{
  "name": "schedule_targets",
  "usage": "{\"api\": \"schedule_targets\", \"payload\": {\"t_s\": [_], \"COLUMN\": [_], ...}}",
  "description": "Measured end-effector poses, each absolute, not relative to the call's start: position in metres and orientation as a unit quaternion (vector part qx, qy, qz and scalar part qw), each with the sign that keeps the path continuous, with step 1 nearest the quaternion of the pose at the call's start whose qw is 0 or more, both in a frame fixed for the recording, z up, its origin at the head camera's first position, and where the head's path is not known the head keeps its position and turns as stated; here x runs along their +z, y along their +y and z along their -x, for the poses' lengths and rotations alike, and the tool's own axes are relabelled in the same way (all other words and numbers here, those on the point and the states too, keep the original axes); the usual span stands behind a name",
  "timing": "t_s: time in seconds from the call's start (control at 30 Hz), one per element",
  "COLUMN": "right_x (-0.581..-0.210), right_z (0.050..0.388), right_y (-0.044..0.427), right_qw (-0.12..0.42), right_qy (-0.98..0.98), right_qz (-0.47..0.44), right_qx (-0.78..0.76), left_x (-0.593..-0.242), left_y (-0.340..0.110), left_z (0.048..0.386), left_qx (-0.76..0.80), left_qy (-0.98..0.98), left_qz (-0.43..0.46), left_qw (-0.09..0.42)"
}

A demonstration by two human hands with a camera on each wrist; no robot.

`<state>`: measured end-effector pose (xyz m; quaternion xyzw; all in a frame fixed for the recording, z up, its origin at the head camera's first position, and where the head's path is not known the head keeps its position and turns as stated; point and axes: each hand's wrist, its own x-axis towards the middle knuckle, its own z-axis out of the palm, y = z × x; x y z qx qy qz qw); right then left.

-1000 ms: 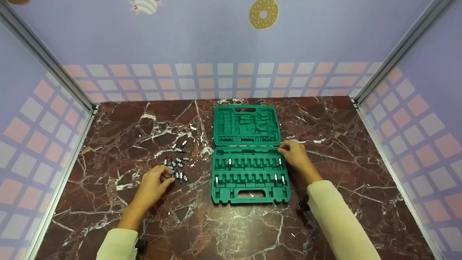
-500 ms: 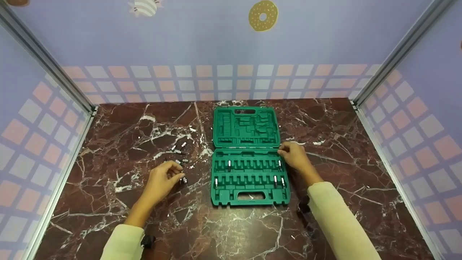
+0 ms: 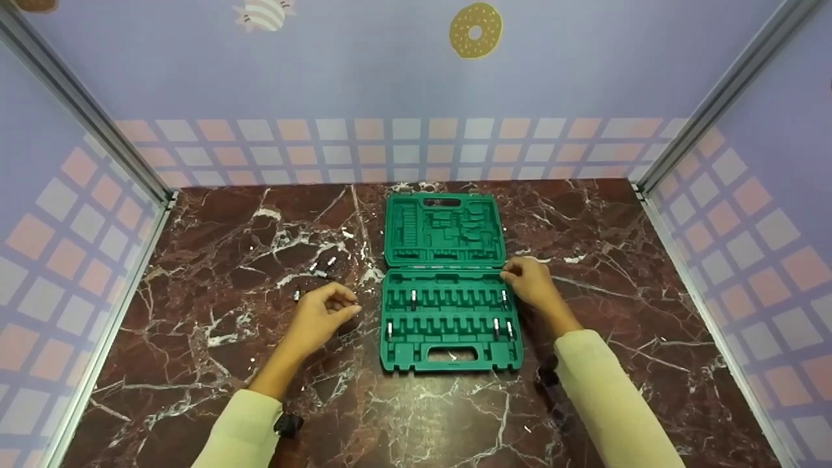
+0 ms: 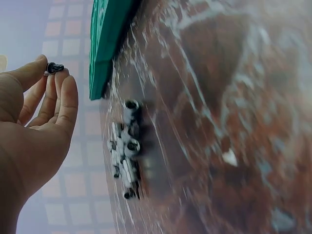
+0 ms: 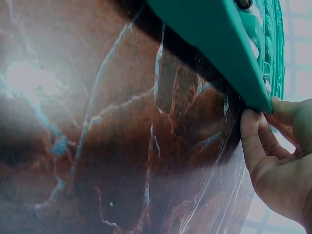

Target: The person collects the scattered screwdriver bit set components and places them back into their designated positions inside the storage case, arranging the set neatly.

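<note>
My left hand [image 3: 320,320] is above the table, left of the green case, its thumb and fingertips pinching a small socket bit [image 4: 54,68] with a dark tip. In the head view that bit is too small to make out. The case [image 3: 448,351] lies open, and several socket bits [image 3: 496,327] sit upright in slots of its near half. With thumb and fingers, my right hand [image 3: 533,283] grips the case's right edge near the hinge. Loose socket bits [image 4: 129,146] lie in a pile below my left hand, partly hidden by it in the head view.
The far half of the case [image 3: 445,227] lies flat with moulded recesses. A dark red marble-patterned table [image 3: 214,312] carries everything. Patterned panels [image 3: 403,143] stand at the back and both sides.
My left hand has left the pile of loose bits and moved right towards the case with one socket bit. The right hand stays on the case edge.
</note>
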<state>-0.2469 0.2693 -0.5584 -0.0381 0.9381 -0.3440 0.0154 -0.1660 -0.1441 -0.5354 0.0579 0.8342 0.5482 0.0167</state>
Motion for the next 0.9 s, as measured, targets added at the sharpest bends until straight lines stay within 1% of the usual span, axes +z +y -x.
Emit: {"api": "schedule_targets", "payload": {"t_s": [0.57, 0.9], "right_x": [-0.559, -0.559], "right_z": [0.247, 0.247], "right_y": [0.268, 0.269], "right_qw": [0.02, 0.013], "right_qy": [0.938, 0.939], "right_qz": [0.035, 0.041], "right_qx": [-0.343, -0.342], "left_x": [-0.523, -0.515], "left_y": [-0.101, -0.071], "left_z": [0.177, 0.188], "left_qx": [0.601, 0.603], "left_qy": [0.787, 0.782], "left_qz": [-0.12, -0.135], "left_qw": [0.064, 0.085]}}
